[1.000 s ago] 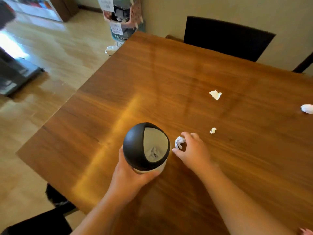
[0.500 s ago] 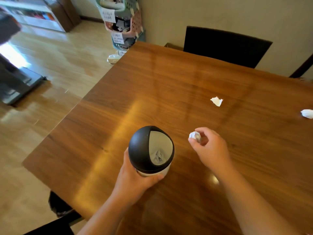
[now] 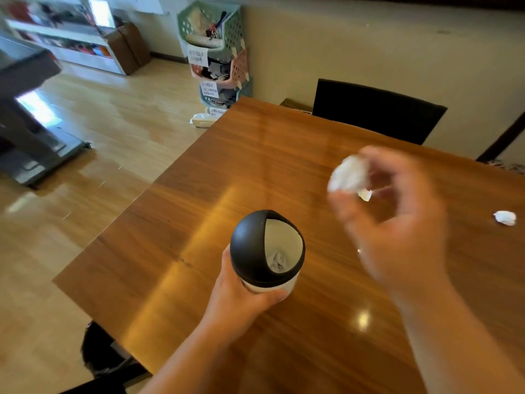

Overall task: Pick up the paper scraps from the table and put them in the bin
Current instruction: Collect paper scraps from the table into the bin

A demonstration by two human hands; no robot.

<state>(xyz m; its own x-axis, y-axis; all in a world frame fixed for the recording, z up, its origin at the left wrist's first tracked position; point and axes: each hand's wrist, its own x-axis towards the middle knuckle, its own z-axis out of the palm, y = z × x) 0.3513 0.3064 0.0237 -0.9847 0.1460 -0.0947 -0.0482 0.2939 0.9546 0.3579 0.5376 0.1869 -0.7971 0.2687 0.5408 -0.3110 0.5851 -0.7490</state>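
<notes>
Overhead, right hand [image 3: 397,217] fingers [image 3: 349,206] pinch a paper ball [image 3: 350,177]; left hand [image 3: 241,297] grips the bin [image 3: 252,251].

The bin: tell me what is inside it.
Through the opening of the bin, crumpled white paper lies at the bottom. The black domed lid hides the rest of the inside, so anything more there cannot be seen.

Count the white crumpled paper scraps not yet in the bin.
3: one pinched in the right hand, scrap; one on the brown wooden table seen behind that hand; one near the right edge. The hand may hide others.
</notes>
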